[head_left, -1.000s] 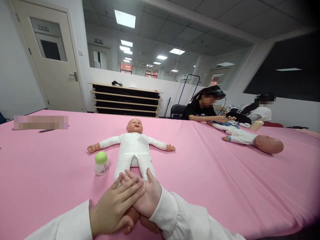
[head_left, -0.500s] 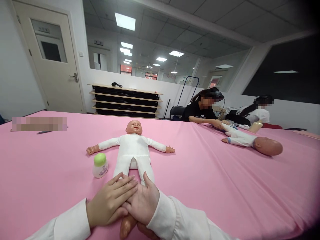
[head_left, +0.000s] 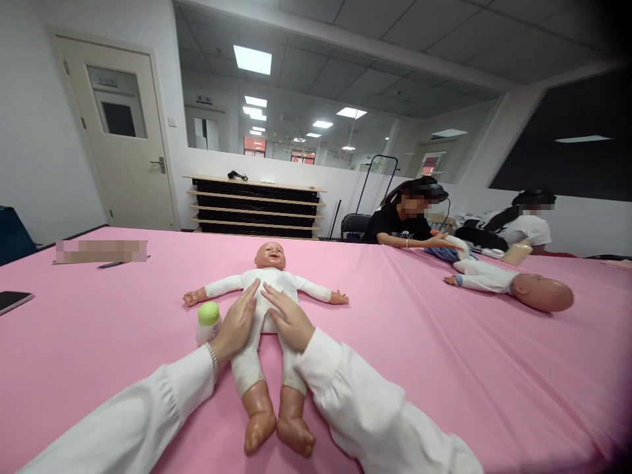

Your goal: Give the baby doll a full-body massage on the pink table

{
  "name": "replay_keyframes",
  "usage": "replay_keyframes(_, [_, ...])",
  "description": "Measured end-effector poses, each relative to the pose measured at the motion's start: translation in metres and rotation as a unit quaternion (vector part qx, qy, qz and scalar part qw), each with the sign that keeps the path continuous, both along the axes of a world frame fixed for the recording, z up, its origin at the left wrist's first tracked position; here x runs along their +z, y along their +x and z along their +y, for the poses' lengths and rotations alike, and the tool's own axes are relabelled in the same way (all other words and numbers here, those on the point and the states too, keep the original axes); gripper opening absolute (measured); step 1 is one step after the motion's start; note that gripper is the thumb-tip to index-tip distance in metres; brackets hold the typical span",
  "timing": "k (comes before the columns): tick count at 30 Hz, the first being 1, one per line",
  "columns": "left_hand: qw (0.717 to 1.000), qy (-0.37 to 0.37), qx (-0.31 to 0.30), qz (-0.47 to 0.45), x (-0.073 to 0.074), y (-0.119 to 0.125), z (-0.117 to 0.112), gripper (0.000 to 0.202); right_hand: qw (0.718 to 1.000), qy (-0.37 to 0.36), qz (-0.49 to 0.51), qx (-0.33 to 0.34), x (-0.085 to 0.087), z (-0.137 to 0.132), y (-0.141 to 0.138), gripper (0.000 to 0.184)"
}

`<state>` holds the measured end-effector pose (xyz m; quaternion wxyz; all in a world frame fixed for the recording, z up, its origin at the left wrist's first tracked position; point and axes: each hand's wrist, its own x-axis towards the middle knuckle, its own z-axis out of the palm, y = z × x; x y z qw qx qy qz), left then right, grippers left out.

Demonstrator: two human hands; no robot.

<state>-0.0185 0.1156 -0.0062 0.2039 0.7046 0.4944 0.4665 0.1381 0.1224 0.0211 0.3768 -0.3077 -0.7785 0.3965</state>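
Your baby doll (head_left: pixel 270 283) lies face up on the pink-covered counter (head_left: pixel 444 375), feet toward you, in a white suit, with wide open cloth to its right. Your left hand (head_left: pixel 237 324) and right hand (head_left: pixel 289 317) rest open on its torso, fingers spread, gripping nothing. A green-capped bottle (head_left: pixel 209 322) stands just beside your left hand.

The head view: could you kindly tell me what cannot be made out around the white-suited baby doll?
Head view:
- White-suited baby doll: its middle is hidden by the left hand and right hand.
- Green-capped white bottle: lower part hidden by the left hand; any label is too small to read.
- Dark phone: cut off by the left edge.
- Rectangular patch: blurred out.
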Motion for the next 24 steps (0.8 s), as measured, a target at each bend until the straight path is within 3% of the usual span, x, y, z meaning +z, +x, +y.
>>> replay_keyframes(1, [1.0,-0.012,-0.003,-0.004,0.004,0.006,0.011,0.059,0.997,0.03,-0.067,-0.025,-0.002,0.017,0.0,0.045])
replay_keyframes(3, [0.997,-0.044,-0.047,0.052,0.007,0.014,0.032,0.059,0.983,0.009,-0.175,-0.047,-0.009,0.045,0.0,0.051])
replay_keyframes(7, [0.973,-0.095,-0.108,0.181,-0.003,0.016,0.057,0.055,0.974,0.016,-0.209,-0.083,-0.03,0.066,0.0,0.048])
replay_keyframes(12, [0.976,-0.128,-0.064,0.161,-0.024,-0.002,0.069,0.057,0.963,-0.016,-0.225,-0.145,-0.039,0.061,0.005,0.048])
replay_keyframes(18, [0.99,-0.134,-0.007,0.047,-0.041,-0.017,0.075,0.056,0.964,-0.044,-0.226,-0.135,-0.042,0.07,0.012,0.059])
replay_keyframes(24, [0.986,-0.105,0.11,-0.067,-0.045,-0.018,0.065,0.051,0.949,-0.077,-0.117,-0.283,-0.064,0.067,0.025,0.053])
